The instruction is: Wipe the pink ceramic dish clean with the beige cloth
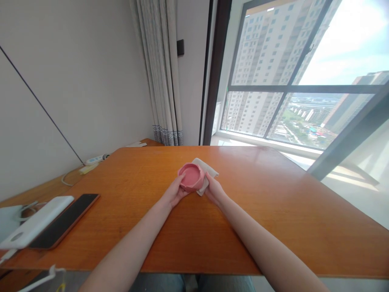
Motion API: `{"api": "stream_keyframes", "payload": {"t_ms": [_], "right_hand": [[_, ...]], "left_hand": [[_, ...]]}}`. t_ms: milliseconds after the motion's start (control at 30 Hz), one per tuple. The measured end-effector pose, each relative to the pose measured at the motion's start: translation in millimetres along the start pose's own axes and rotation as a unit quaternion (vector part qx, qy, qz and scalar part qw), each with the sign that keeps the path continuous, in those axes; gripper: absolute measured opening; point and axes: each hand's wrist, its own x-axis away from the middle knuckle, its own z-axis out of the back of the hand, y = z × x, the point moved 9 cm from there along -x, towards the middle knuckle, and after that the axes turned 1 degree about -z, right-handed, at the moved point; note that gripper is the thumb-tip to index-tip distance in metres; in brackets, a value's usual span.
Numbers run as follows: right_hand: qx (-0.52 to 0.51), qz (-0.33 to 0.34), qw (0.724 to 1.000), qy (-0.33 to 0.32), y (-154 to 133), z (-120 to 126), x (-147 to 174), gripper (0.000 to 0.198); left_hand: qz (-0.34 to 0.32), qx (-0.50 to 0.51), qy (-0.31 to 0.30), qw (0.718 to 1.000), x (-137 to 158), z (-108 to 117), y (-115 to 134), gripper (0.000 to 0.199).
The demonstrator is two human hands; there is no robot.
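Observation:
A small round pink bowl [191, 175] with an uneven rim is tilted toward me above the table. My left hand [178, 190] grips its left side, with the thumb over the rim and the fingers underneath. A pale grey cloth [206, 167] lies against the bowl's right and far side. My right hand [213, 187] is closed on the cloth, pinching it at the bowl's right side. The fingertips of the right hand are partly hidden by the cloth.
The wooden table [243, 227] spreads around my hands. At the left lie a dark phone [65, 221] and a white power bank [38, 221] with cables. A power strip [95, 159] sits by the wall. Behind the table are a curtain [162, 73] and a window.

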Motion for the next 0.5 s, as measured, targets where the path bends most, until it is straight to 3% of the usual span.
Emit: {"api": "stream_keyframes", "payload": {"t_ms": [100, 233, 367, 433, 500], "right_hand": [[0.004, 0.004, 1.0, -0.026, -3.4, -9.7, 5.1, 0.023], [-0.002, -0.005, 1.0, -0.006, -2.5, -8.3, 8.9, 0.018], [0.096, -0.055, 0.993, -0.027, 8.5, -1.4, 6.2, 0.02], [0.177, -0.029, 0.984, -0.017, 0.8, 9.8, 1.4, 0.026], [0.23, 0.035, 0.972, 0.005, -18.9, 21.6, -3.2, 0.044]], "left_hand": [[-0.041, 0.072, 0.039, 0.996, -0.8, 8.1, 15.1, 0.039], [-0.06, 0.12, 0.085, 0.987, -3.3, 23.7, 27.6, 0.034], [-0.067, 0.138, 0.085, 0.984, -4.8, 28.2, 30.5, 0.029], [-0.07, 0.144, 0.073, 0.985, -3.8, 25.0, 30.0, 0.028], [-0.067, 0.136, 0.048, 0.987, -2.6, 18.3, 28.7, 0.029]]}}
